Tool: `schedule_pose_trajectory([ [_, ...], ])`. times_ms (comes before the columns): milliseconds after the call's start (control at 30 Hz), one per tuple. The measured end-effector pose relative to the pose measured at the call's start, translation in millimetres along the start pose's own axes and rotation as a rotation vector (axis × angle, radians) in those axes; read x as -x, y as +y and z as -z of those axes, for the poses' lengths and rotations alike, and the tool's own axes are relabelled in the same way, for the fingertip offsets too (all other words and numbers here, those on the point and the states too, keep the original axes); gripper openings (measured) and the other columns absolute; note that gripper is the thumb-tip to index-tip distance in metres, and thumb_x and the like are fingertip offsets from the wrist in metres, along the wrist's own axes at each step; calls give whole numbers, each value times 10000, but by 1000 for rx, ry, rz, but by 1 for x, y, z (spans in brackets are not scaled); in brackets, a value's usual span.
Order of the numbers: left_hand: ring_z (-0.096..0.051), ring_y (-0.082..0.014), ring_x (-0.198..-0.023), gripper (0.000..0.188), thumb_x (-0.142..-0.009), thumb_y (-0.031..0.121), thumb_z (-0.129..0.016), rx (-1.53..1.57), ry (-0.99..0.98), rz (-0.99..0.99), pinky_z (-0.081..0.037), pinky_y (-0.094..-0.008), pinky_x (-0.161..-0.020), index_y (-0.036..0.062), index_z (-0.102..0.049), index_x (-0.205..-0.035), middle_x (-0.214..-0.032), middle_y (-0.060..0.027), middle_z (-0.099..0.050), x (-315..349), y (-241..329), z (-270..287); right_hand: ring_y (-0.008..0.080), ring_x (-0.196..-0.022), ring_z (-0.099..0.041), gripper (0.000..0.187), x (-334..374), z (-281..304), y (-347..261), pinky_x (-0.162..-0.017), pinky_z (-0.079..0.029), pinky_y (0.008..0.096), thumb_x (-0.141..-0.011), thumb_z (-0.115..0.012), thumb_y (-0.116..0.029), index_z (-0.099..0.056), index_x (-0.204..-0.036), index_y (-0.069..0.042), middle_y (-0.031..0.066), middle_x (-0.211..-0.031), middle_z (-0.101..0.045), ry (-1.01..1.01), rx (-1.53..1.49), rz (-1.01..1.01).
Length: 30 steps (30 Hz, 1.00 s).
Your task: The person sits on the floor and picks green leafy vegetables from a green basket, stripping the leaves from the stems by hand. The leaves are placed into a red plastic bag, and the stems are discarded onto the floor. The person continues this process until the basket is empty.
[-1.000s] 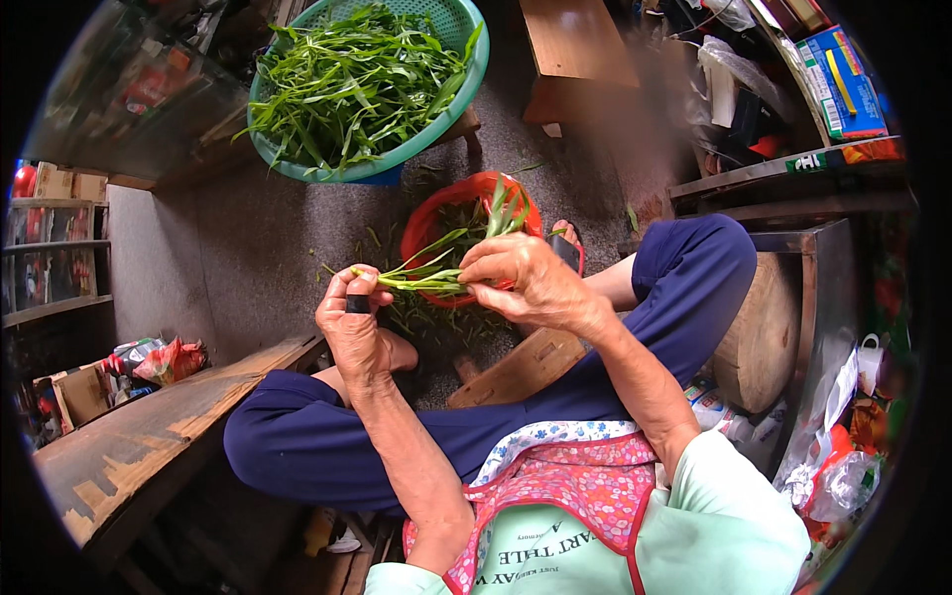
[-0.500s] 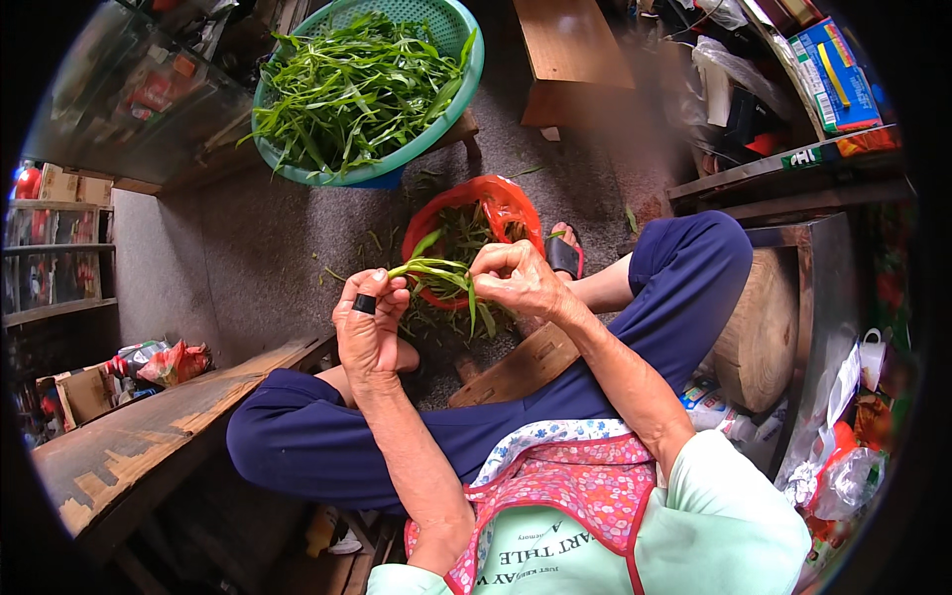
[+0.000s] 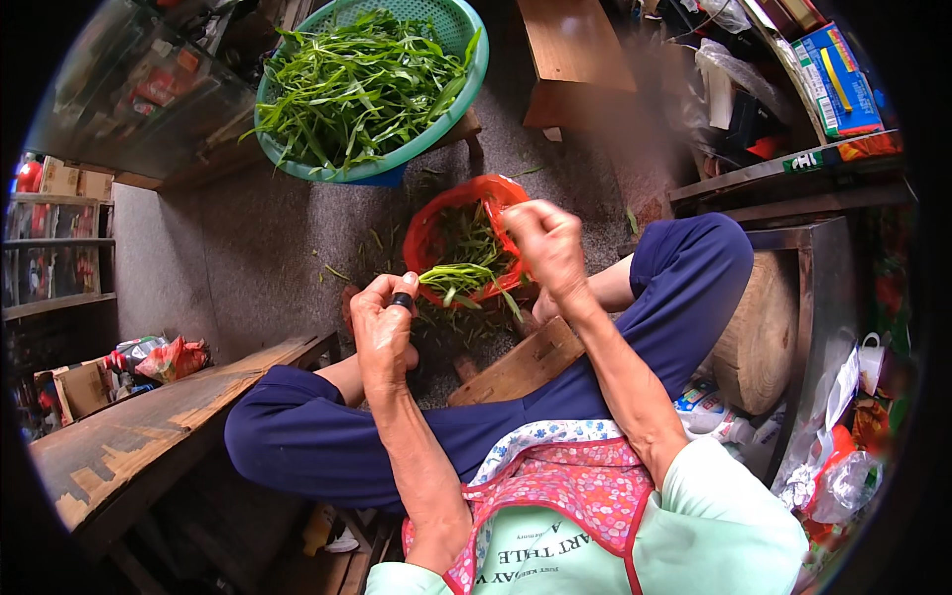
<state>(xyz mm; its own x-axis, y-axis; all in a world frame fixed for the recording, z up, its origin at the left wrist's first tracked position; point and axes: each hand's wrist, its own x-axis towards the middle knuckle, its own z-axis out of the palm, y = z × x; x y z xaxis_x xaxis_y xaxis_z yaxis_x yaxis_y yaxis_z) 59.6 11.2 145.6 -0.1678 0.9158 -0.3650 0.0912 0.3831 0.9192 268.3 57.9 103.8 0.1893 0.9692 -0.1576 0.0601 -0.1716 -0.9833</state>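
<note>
- Left hand (image 3: pixel 380 319), mid-frame, nearer: fingers pinch green stems (image 3: pixel 458 275), long axis running rightward over the red bag (image 3: pixel 501 190).
- Right hand (image 3: pixel 549 246), upper right of stems: cannot tell finger grip.

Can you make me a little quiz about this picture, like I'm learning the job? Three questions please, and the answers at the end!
1. Which hand is holding the green stems?
2. True or false: the big basket heaped with leaves is bright red.
3. Fill the gap: the colour of the open plastic bag is ____.

Key:
1. The left hand.
2. False: the big basket is green, and so are the leaves in it.
3. Red.
</note>
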Motion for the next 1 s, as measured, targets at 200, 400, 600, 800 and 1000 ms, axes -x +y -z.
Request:
schedule_pose_trajectory([
  [200,-388,-70,-605,309,-916,214,-600,-210,41,-128,-286,-270,-542,3,-553,-695,-618,29,-457,0,-1,-5,274,-612,-622,207,37,-53,-24,-526,-506,385,-811,-671,-189,-574,-682,-59,92,-693,-532,-315,668,712],
  [400,-391,-69,-635,253,-942,182,-567,-122,-45,-216,-313,-258,-559,8,-551,-759,-658,19,-450,2,10,1,241,-596,-621,153,24,-54,-33,-508,-498,360,-756,-689,-155,-577,-700,-66,63,-687,-526,-330,624,926],
  [600,-432,-70,-656,221,-967,175,-566,-135,-60,-272,-359,-254,-583,2,-603,-833,-707,8,-523,3,14,1,230,-593,-616,131,14,-52,-39,-496,-492,358,-737,-710,-136,-596,-732,-71,50,-689,-521,-418,604,953],
  [800,-533,-77,-672,219,-998,204,-580,639,-4,-261,-409,-221,-606,35,-634,-871,-779,-20,-606,-4,-3,-1,148,-507,-506,26,-9,-52,-73,-473,-409,296,-696,-647,-13,-649,-681,-33,57,-580,-518,-180,266,736],
  [1000,-641,-144,-786,156,-848,45,-697,364,574,63,-527,-230,-673,38,-685,-1004,-891,-32,-667,-38,-77,27,211,-475,-543,105,-77,-97,-184,-474,-442,334,-659,-725,-120,-641,-683,-61,56,-559,-553,226,-23,1403],
])
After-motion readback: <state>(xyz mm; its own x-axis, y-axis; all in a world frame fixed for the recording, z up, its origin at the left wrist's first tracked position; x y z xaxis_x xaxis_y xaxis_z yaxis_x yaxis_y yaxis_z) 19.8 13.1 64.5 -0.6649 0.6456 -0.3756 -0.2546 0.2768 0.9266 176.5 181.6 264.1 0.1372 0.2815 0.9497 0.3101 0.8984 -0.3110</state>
